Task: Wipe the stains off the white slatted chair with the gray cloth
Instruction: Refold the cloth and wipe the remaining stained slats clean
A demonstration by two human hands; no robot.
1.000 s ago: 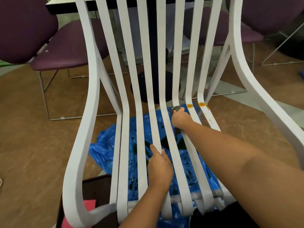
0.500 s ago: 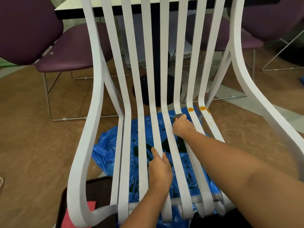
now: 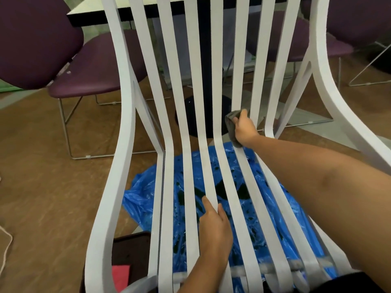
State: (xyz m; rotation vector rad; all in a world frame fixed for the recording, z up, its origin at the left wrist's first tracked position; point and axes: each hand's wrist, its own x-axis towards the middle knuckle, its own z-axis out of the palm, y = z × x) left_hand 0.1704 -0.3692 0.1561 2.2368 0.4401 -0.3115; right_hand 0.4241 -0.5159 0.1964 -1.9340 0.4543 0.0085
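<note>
1. While the head view looks down through it, the white slatted chair fills most of the frame. Its slats run from the top edge, bend at mid-height and spread toward the bottom edge.
2. The right hand reaches in from the right edge to the centre right of the frame. Its fingers are curled round the gray cloth and hold it bunched against a slat just at the bend. Part of the cloth hangs below the hand along that slat.
3. The left hand comes up from the bottom centre and grips a middle slat of the seat. The thumb is on the slat's left edge and a finger on its right edge, with the other fingers hidden.
4. Under the seat slats, in the lower centre, a blue plastic sheet lies on the brown floor, with dark patches on it.
5. A purple chair on thin metal legs stands in the upper left. A second purple chair shows in the upper right behind the slats.
6. A table with a pale top and dark edge crosses the top of the frame, its dark column visible between the slats.
7. In the lower left a dark box holds a pink item, partly hidden by the chair's side rail. A pale cord lies at the left edge.
</note>
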